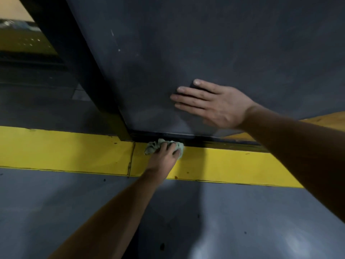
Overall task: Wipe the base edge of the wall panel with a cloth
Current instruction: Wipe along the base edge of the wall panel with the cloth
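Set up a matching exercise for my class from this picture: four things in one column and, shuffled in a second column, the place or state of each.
Column one
1. left hand
2. right hand
3. cloth
4. yellow floor stripe

Column two
A. lies flat against the dark wall panel
B. runs left to right below the panel
C. grips the cloth
D. crumpled at the panel's base edge

Pairs: 1-C, 2-A, 3-D, 4-B

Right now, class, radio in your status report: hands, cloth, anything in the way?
Left hand grips cloth, pressed at the base edge. Right hand flat on wall panel. Nothing visible blocking the edge above the yellow strip.
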A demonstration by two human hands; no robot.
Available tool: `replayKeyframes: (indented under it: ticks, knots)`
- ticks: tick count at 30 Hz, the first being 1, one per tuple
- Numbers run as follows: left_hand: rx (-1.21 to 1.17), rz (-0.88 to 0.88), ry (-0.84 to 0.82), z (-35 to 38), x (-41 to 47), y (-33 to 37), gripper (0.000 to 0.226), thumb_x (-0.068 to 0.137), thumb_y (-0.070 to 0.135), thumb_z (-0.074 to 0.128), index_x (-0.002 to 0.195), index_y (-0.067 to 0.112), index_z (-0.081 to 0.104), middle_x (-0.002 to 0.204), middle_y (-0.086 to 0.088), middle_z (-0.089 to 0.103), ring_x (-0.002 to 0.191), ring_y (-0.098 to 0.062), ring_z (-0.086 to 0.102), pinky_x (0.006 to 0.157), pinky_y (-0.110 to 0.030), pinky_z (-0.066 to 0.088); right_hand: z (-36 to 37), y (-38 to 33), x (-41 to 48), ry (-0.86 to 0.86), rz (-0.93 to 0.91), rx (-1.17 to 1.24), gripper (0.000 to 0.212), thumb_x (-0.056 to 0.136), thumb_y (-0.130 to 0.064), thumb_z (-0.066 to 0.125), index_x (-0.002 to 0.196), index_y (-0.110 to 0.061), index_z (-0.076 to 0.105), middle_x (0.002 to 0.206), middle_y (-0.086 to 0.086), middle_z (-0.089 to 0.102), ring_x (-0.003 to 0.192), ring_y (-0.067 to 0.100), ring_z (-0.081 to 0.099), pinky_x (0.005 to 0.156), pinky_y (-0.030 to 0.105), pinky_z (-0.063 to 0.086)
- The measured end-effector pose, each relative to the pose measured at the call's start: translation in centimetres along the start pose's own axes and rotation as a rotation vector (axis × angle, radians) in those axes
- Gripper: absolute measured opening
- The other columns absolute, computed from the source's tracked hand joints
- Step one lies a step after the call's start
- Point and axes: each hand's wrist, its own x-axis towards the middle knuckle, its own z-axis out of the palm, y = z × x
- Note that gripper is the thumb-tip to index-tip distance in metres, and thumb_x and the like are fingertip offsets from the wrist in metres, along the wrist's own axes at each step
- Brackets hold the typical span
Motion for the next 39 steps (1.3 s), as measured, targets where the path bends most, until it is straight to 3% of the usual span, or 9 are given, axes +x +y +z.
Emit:
replayKeyframes:
  ticks: [4, 9, 12, 15, 17, 24, 34, 36, 39]
  knots:
    - [0.003, -0.064, -0.119, 2.0, 0.3, -1.3, 0.055, 0.066, 0.006, 0.086, 0.118, 0.022, 0.076, 0.129, -0.009, 0.062, 0.11, -0.035, 0.058, 0.047, -0.036, 0.057, 0.9, 0.3, 0.2, 0.014, -0.062, -0.119, 0.073, 0.099, -0.039, 0.028, 0.159, -0.008, 0.0, 0.167, 0.01, 0.0, 0.153, 0.026, 0.003, 0.124, 0.044, 0.002]
    - [-0.102, -0.05, -0.178, 2.7, 0.4, -1.7, 0.077, 0.095, -0.008, 0.056, 0.16, 0.026, 0.033, 0.168, -0.006, 0.016, 0.147, -0.041, 0.026, 0.086, -0.043, 0.058, 2.1, 0.3, 0.2, 0.086, -0.061, -0.242, 0.074, 0.1, -0.045, 0.027, 0.159, -0.007, 0.005, 0.167, 0.012, 0.006, 0.153, 0.026, 0.011, 0.123, 0.046, 0.002]
    - [-0.078, -0.086, -0.149, 2.3, 0.8, -1.8, 0.073, 0.093, -0.003, 0.063, 0.156, 0.027, 0.04, 0.164, -0.006, 0.02, 0.14, -0.043, 0.034, 0.082, -0.044, 0.059, 1.9, 0.3, 0.2, 0.093, -0.067, -0.26, 0.073, 0.099, -0.042, 0.027, 0.159, -0.006, 0.005, 0.167, 0.012, 0.006, 0.153, 0.026, 0.011, 0.122, 0.045, 0.003]
    - [-0.005, -0.14, -0.147, 2.5, 0.5, -2.1, 0.078, 0.045, 0.004, 0.097, 0.117, 0.023, 0.075, 0.133, -0.009, 0.045, 0.103, -0.046, 0.056, 0.043, -0.038, 0.055, 1.7, 0.4, 0.3, 0.104, -0.064, -0.267, 0.075, 0.098, -0.043, 0.028, 0.159, -0.006, 0.005, 0.167, 0.012, 0.005, 0.153, 0.026, 0.01, 0.123, 0.044, 0.005]
    - [0.027, -0.177, -0.161, 3.4, 0.0, -3.0, 0.087, 0.03, 0.01, 0.1, 0.113, 0.022, 0.076, 0.126, -0.011, 0.049, 0.1, -0.047, 0.05, 0.039, -0.037, 0.052, 1.8, 0.4, 0.3, 0.125, -0.059, -0.247, 0.075, 0.098, -0.043, 0.032, 0.159, -0.006, 0.006, 0.167, 0.011, 0.007, 0.153, 0.026, 0.012, 0.123, 0.044, 0.006]
    - [-0.007, -0.274, -0.32, 3.2, -1.4, -4.7, 0.074, 0.044, 0.007, 0.098, 0.114, 0.02, 0.08, 0.128, -0.023, 0.069, 0.1, -0.056, 0.066, 0.05, -0.05, 0.059, 1.8, 0.3, 0.3, 0.163, -0.037, -0.241, 0.079, 0.097, -0.046, 0.038, 0.159, -0.007, 0.009, 0.167, 0.011, 0.008, 0.153, 0.026, 0.013, 0.124, 0.045, 0.005]
    - [0.02, -0.392, -0.235, 4.3, -2.2, -6.4, 0.052, 0.049, 0.005, 0.091, 0.1, 0.01, 0.078, 0.099, -0.028, 0.068, 0.087, -0.054, 0.065, 0.044, -0.044, 0.054, 2.4, 0.1, 0.3, 0.152, -0.036, -0.25, 0.078, 0.098, -0.05, 0.034, 0.159, -0.008, 0.009, 0.167, 0.011, 0.007, 0.153, 0.027, 0.012, 0.122, 0.047, -0.002]
    - [0.033, -0.441, -0.25, 4.0, -2.8, -7.1, 0.053, 0.055, 0.003, 0.09, 0.105, 0.012, 0.077, 0.098, -0.026, 0.068, 0.088, -0.051, 0.064, 0.05, -0.044, 0.056, 2.5, 0.1, 0.2, 0.159, -0.035, -0.261, 0.078, 0.099, -0.051, 0.033, 0.159, -0.008, 0.009, 0.167, 0.011, 0.007, 0.153, 0.026, 0.012, 0.122, 0.047, -0.002]
    - [-0.036, -0.551, -0.25, 3.9, -3.5, -8.0, 0.056, 0.086, 0.006, 0.067, 0.14, 0.017, 0.057, 0.133, -0.025, 0.058, 0.119, -0.048, 0.055, 0.079, -0.047, 0.058, 2.7, 0.0, 0.3, 0.167, -0.02, -0.28, 0.077, 0.099, -0.051, 0.034, 0.159, -0.009, 0.009, 0.167, 0.011, 0.007, 0.153, 0.026, 0.011, 0.123, 0.047, -0.002]
